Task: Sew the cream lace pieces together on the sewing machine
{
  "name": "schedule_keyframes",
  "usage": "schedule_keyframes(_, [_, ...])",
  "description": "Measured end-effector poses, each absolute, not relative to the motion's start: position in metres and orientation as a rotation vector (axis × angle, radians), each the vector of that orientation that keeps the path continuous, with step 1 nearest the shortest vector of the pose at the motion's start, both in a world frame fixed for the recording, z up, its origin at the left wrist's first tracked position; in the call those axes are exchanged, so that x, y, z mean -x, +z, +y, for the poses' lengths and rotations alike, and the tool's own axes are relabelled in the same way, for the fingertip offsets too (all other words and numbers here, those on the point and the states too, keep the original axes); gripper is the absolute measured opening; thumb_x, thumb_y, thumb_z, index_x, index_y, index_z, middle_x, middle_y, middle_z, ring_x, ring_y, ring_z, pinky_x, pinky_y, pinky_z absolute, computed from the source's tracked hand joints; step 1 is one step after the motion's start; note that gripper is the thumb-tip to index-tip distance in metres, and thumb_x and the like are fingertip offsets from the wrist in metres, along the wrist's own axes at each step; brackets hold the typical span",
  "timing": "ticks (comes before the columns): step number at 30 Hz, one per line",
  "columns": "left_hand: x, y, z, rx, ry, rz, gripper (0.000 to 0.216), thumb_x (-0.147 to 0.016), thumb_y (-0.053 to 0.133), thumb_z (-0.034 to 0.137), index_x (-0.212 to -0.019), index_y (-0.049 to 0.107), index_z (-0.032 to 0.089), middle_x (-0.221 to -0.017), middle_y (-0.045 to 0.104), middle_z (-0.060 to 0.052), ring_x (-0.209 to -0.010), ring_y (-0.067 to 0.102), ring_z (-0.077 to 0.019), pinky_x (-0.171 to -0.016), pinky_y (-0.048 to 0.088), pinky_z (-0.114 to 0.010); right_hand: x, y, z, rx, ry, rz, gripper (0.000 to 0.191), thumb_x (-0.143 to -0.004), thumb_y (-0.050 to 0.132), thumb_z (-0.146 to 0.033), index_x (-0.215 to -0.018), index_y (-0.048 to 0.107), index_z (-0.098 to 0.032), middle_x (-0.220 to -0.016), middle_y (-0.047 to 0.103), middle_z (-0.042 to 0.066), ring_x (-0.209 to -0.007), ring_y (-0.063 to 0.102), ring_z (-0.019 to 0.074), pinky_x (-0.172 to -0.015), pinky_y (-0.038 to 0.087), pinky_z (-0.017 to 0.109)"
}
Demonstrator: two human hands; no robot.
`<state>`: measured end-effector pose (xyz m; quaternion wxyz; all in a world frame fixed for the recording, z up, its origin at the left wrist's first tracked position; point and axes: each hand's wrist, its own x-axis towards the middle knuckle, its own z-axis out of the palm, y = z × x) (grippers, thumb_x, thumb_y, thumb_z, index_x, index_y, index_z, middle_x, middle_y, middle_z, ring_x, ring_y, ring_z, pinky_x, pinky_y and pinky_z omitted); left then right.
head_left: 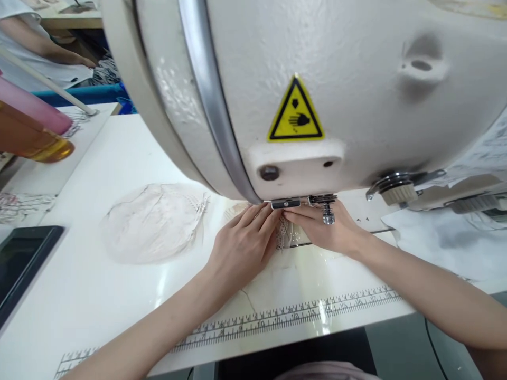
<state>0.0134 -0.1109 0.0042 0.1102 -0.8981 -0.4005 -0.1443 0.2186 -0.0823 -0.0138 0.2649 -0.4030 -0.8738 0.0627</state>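
Note:
A big white sewing machine head (pixel 317 79) with a yellow hand-warning sticker (pixel 295 112) fills the top of the view. Under its lower edge sits the presser foot (pixel 324 203). My left hand (pixel 243 243) lies flat, fingers stretched together, pressing a small piece of white lace fabric (pixel 283 237) beside the foot. My right hand (pixel 325 227) rests on the same lace from the right, fingers extended toward the left hand's fingertips. The fingertips of both hands nearly meet under the machine.
A stack of pale lace cups (pixel 152 221) lies left of my hands on the white table (pixel 99 295). A printed ruler (pixel 285 316) runs along the front edge. A dark tablet (pixel 19 264) sits far left. Another person's arm (pixel 47 50) shows top left. White fabric (pixel 439 237) lies right.

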Motion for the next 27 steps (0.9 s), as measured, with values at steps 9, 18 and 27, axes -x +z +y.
schedule_keyframes(9, [-0.013, 0.000, -0.110, 2.606, -0.452, -1.152, 0.037, -0.094, 0.044, 0.021, -0.125, 0.058, 0.006, -0.124, 0.065, -0.014, -0.110, 0.063, -0.0271, -0.094, 0.053, -0.042, -0.215, -0.008, -0.084, 1.245, 0.240, -2.417, 0.027, -0.097, 0.046, -0.026, -0.106, 0.071, -0.025, -0.106, 0.072, 0.000, -0.089, 0.069, 0.0205, -0.067, 0.056, 0.035])
schedule_keyframes(18, [-0.013, 0.001, -0.110, 2.640, -0.460, -1.178, 0.038, -0.094, 0.044, 0.021, -0.127, 0.057, 0.008, -0.125, 0.063, -0.015, -0.114, 0.061, -0.0281, -0.094, 0.053, -0.044, -0.219, -0.016, -0.080, 0.927, -0.100, -2.394, 0.028, -0.096, 0.044, -0.018, -0.101, 0.072, -0.021, -0.104, 0.073, 0.001, -0.091, 0.069, 0.0195, -0.074, 0.055, 0.036])
schedule_keyframes(27, [-0.011, 0.005, -0.111, 2.637, -0.440, -1.150, 0.038, -0.095, 0.045, 0.023, -0.129, 0.055, 0.010, -0.126, 0.064, -0.013, -0.119, 0.058, -0.0274, -0.096, 0.052, -0.044, -0.220, -0.021, -0.078, 0.749, -0.342, -2.376, 0.027, -0.088, 0.050, -0.007, -0.099, 0.070, -0.021, -0.108, 0.072, -0.001, -0.093, 0.066, 0.0179, -0.087, 0.049, 0.037])
